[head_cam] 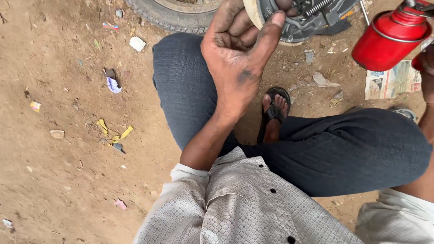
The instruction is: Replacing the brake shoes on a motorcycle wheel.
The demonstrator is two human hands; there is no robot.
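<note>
Gripping round metal part (307,20) under left fingers (271,27)

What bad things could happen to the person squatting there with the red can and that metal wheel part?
The left hand has its thumb pressed on the metal part, right beside a spring, so a finger could get pinched. The right hand, mostly out of view, holds the red can tilted; it might drip onto the trousers or the dirt. The foot in an open sandal sits just below, so a dropped piece could land on the toes.
</note>
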